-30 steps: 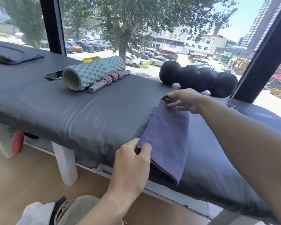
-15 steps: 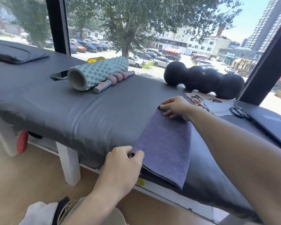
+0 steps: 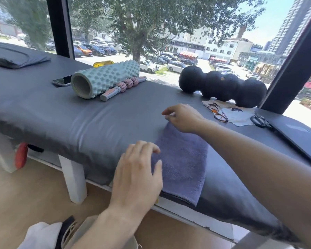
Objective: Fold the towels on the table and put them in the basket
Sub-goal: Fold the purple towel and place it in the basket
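1. A folded purple towel (image 3: 181,162) lies on the grey padded counter (image 3: 97,123), draping its near edge.
2. Left hand (image 3: 138,175), fingers spread, hovers over the towel's left edge.
3. Right hand (image 3: 184,117), fingers loosely curled and holding nothing, sits at its far end.

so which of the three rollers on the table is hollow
The pale green foam roller: its open end shows a hollow core. The pink-beaded stick and black peanut roller show none.

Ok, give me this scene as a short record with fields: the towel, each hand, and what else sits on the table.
towel: purple towel, folded, flat at the near edge of the table
left hand: fingers spread, over the towel's near left edge
right hand: relaxed, above the towel's far end
other items: foam roller, massage stick, phone, black roller, glasses
basket: not in view
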`<control>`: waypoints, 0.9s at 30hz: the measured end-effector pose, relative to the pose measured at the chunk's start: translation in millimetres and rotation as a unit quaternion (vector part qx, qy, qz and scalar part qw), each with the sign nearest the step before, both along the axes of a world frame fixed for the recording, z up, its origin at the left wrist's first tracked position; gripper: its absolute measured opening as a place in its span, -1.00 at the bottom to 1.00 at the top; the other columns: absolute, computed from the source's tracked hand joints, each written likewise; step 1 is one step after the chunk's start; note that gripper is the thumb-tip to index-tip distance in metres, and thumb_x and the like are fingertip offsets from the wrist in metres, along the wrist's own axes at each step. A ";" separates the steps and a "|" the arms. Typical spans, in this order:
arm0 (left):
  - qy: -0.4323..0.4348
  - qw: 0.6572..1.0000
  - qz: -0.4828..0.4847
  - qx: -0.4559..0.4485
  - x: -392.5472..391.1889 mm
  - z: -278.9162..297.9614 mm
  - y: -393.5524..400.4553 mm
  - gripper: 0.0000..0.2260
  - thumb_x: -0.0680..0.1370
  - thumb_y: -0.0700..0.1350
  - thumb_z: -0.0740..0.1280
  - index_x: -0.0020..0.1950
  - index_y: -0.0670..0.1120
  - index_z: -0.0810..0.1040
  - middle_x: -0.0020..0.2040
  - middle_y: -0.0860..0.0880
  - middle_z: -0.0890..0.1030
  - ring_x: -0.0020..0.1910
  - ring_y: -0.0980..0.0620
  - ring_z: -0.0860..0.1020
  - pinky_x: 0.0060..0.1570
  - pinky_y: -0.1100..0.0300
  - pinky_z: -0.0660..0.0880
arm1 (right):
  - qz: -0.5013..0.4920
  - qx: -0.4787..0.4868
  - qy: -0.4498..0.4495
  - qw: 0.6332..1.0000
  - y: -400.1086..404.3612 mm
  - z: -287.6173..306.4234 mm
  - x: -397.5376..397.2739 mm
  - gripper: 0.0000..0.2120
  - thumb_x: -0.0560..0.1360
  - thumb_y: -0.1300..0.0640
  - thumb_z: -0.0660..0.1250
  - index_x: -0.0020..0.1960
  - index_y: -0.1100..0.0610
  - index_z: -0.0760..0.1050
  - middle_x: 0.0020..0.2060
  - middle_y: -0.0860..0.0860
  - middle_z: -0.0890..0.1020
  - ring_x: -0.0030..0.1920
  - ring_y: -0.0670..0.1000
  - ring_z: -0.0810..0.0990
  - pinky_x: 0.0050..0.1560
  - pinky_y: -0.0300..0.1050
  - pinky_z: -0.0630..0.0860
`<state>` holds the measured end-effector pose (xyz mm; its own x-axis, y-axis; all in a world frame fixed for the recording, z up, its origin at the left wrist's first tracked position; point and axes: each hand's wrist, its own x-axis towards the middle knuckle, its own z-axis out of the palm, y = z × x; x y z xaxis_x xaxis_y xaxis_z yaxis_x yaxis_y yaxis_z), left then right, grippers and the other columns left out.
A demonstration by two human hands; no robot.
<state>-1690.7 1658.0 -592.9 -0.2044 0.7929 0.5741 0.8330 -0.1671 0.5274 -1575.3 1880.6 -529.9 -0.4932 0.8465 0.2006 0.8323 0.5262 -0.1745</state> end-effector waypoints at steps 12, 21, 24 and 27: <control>0.156 0.975 -0.038 -0.155 59.3 -37.2 29.3 -0.26 0.50 0.40 0.09 0.52 -0.04 0.42 0.54 -0.11 0.37 0.57 -0.18 0.22 0.43 -0.21 0.08 | 0.036 -0.100 -0.059 0.993 27.7 -46.5 31.4 -0.34 0.63 -0.34 -0.03 0.64 -0.08 0.01 0.62 -0.16 0.04 0.62 -0.06 -0.08 0.60 0.05 -0.11; 0.196 0.948 -0.028 -0.250 55.7 -14.7 23.2 -0.16 0.41 0.59 -0.13 0.58 0.28 -0.31 0.60 0.10 -0.37 0.50 -0.16 -0.52 0.43 -0.36 -0.38 | -0.024 -0.116 -0.038 0.992 64.9 -53.8 56.6 -0.30 0.59 -0.41 -0.09 0.64 -0.12 0.01 0.62 -0.18 0.05 0.62 -0.02 -0.08 0.59 0.13 -0.16; 0.191 0.950 -0.027 -0.244 54.0 -17.0 22.1 -0.14 0.40 0.60 -0.13 0.59 0.27 -0.29 0.61 0.11 -0.36 0.50 -0.14 -0.52 0.43 -0.34 -0.40 | -0.035 -0.109 -0.044 0.992 61.5 -54.1 56.6 -0.28 0.57 -0.43 -0.11 0.64 -0.12 0.01 0.62 -0.17 0.05 0.63 0.00 -0.07 0.59 0.15 -0.14; 0.190 0.953 -0.021 -0.236 53.3 -18.7 21.5 -0.14 0.41 0.59 -0.09 0.61 0.25 -0.22 0.62 0.11 -0.30 0.53 -0.11 -0.48 0.44 -0.32 -0.39 | -0.046 -0.095 -0.025 0.994 55.5 -52.2 57.9 -0.29 0.59 -0.41 -0.04 0.62 -0.06 0.14 0.60 -0.11 0.17 0.61 0.01 0.06 0.58 0.10 -0.01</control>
<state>-1637.4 1679.4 -611.6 -0.0153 0.9839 0.1779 0.9765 -0.0236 0.2143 -1517.4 1936.1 -582.1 -0.4174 0.9087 0.0097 0.8853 0.4091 -0.2212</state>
